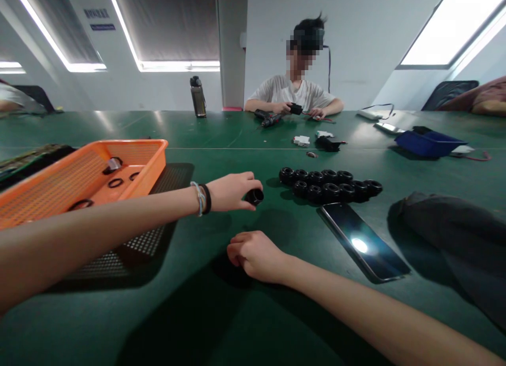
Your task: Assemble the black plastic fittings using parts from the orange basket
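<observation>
My left hand, with bands at its wrist, is closed on a short black cylindrical part just above the green table. Its thumb and fingers grip the part from the left. Nearer to me, my right hand rests by the table with its fingers curled in. Whatever those fingers may hold is hidden. To the right of both hands, several glossy black round parts with holes in their tops stand close together in two rows. They look similar to the part in my left hand.
An orange basket at the left holds a few black rings. A phone and dark cloth lie at the right. Across the green table, a person handles a black object near a power drill. A blue bin sits far right.
</observation>
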A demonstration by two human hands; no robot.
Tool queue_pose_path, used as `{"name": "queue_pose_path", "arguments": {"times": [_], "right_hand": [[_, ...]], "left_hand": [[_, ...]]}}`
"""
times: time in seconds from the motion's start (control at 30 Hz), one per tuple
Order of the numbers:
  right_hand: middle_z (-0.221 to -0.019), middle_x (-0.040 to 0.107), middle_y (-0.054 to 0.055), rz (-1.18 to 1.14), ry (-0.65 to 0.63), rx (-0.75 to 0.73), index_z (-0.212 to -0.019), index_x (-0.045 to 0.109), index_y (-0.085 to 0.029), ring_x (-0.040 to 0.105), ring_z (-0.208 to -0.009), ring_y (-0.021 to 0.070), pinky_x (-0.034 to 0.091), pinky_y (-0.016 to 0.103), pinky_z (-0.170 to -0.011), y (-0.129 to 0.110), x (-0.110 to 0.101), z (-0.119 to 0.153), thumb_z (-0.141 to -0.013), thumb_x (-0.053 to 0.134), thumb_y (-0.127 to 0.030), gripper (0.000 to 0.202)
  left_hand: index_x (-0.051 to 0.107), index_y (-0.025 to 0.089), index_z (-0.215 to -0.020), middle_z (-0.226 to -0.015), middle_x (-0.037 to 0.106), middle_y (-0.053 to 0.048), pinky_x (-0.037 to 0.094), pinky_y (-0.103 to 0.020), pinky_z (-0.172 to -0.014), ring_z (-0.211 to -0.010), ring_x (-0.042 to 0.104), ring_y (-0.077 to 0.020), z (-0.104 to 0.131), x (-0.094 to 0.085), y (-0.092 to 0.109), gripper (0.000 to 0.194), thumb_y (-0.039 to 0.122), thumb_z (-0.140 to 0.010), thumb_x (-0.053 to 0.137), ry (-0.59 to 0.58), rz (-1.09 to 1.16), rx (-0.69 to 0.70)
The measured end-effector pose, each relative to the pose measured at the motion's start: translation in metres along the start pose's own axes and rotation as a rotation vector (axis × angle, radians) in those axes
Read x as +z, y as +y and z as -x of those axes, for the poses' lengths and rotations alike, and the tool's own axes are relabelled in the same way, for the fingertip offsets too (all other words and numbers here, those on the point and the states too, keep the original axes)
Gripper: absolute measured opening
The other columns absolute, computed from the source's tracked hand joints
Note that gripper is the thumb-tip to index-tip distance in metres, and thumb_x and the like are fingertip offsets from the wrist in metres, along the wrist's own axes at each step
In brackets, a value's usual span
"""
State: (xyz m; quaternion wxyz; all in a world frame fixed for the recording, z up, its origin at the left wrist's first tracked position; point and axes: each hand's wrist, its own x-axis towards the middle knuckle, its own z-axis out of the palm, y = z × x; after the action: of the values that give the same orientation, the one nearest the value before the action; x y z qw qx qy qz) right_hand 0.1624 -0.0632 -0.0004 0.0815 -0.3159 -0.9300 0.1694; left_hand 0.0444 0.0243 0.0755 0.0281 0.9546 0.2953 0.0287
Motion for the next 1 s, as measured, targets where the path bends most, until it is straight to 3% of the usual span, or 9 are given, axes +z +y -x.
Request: {"name": "queue_pose_path", "arguments": {"times": [0.1, 0.23, 0.4, 0.6, 0.7, 0.8, 0.9, 1.0], "right_hand": [[-0.075, 0.065, 0.003, 0.010, -0.004, 0.002, -0.072, 0.064, -0.017, 0.056, -0.072, 0.0135, 0.036, 0.024, -0.063, 0.000, -0.001, 0.000, -0.070, 0.045, -0.004, 0.022], [-0.077, 0.066, 0.003, 0.024, -0.006, 0.006, -0.073, 0.065, -0.017, 0.057, -0.072, 0.0142, 0.036, 0.025, -0.063, 0.000, 0.000, -0.002, -0.073, 0.045, -0.006, 0.023], [-0.077, 0.067, 0.003, 0.044, -0.027, 0.032, -0.075, 0.066, -0.018, 0.057, -0.072, 0.0143, 0.035, 0.025, -0.061, -0.002, -0.001, -0.003, -0.075, 0.046, -0.009, 0.022], [-0.074, 0.066, 0.002, 0.018, 0.004, 0.008, -0.071, 0.064, -0.018, 0.056, -0.071, 0.0133, 0.035, 0.025, -0.062, 0.001, 0.001, -0.002, -0.075, 0.046, -0.007, 0.021], [-0.072, 0.064, 0.001, 0.001, 0.022, -0.013, -0.069, 0.062, -0.017, 0.054, -0.069, 0.0124, 0.034, 0.024, -0.060, 0.002, 0.002, -0.001, -0.074, 0.046, -0.005, 0.021], [-0.069, 0.062, 0.000, -0.034, 0.029, -0.014, -0.066, 0.060, -0.016, 0.052, -0.066, 0.0109, 0.034, 0.022, -0.059, 0.001, 0.001, -0.001, -0.074, 0.044, -0.003, 0.022], [-0.068, 0.060, 0.000, -0.068, 0.029, -0.005, -0.065, 0.058, -0.016, 0.050, -0.066, 0.0098, 0.035, 0.021, -0.060, -0.001, -0.001, 0.000, -0.075, 0.042, -0.002, 0.024], [-0.067, 0.059, 0.000, -0.068, 0.024, 0.009, -0.064, 0.057, -0.015, 0.049, -0.066, 0.0100, 0.035, 0.021, -0.061, -0.002, -0.002, 0.001, -0.075, 0.042, -0.001, 0.024]], "left_hand": [[0.055, 0.016, -0.099, -0.093, 0.057, -0.005, 0.044, -0.026, -0.067, -0.076, 0.059, -0.0171, 0.001, 0.012, 0.011, 0.032, 0.031, -0.075, 0.069, -0.028, 0.046, 0.013], [0.051, 0.016, -0.102, -0.096, 0.059, -0.005, 0.045, -0.026, -0.068, -0.078, 0.060, -0.0173, 0.006, 0.025, 0.008, 0.032, 0.026, -0.076, 0.067, -0.013, 0.099, 0.008], [0.052, 0.015, -0.102, -0.096, 0.062, -0.008, 0.046, -0.029, -0.076, -0.088, 0.061, -0.0213, 0.014, 0.040, 0.006, 0.030, 0.024, -0.077, 0.066, -0.112, 0.046, 0.006], [0.048, 0.014, -0.113, -0.107, 0.060, -0.011, 0.045, -0.030, -0.082, -0.097, 0.059, -0.0227, 0.022, 0.035, -0.005, 0.045, 0.039, -0.079, 0.063, -0.091, -0.015, 0.029], [0.041, 0.012, -0.122, -0.119, 0.053, -0.014, 0.042, -0.032, -0.091, -0.107, 0.054, -0.0228, 0.033, 0.015, -0.024, 0.050, 0.041, -0.084, 0.055, -0.020, -0.040, 0.022], [0.036, 0.008, -0.127, -0.127, 0.044, -0.017, 0.033, -0.036, -0.103, -0.119, 0.042, -0.0241, 0.052, -0.014, -0.057, 0.050, 0.037, -0.088, 0.045, 0.175, -0.120, -0.093], [0.036, 0.006, -0.127, -0.129, 0.041, -0.017, 0.027, -0.039, -0.107, -0.121, 0.036, -0.0242, 0.082, -0.037, -0.099, 0.047, 0.035, -0.090, 0.038, 0.397, -0.226, -0.332], [0.033, 0.003, -0.128, -0.133, 0.038, -0.017, 0.024, -0.040, -0.109, -0.126, 0.031, -0.0225, 0.114, -0.040, -0.137, 0.044, 0.029, -0.093, 0.029, 0.442, -0.236, -0.624]]}}
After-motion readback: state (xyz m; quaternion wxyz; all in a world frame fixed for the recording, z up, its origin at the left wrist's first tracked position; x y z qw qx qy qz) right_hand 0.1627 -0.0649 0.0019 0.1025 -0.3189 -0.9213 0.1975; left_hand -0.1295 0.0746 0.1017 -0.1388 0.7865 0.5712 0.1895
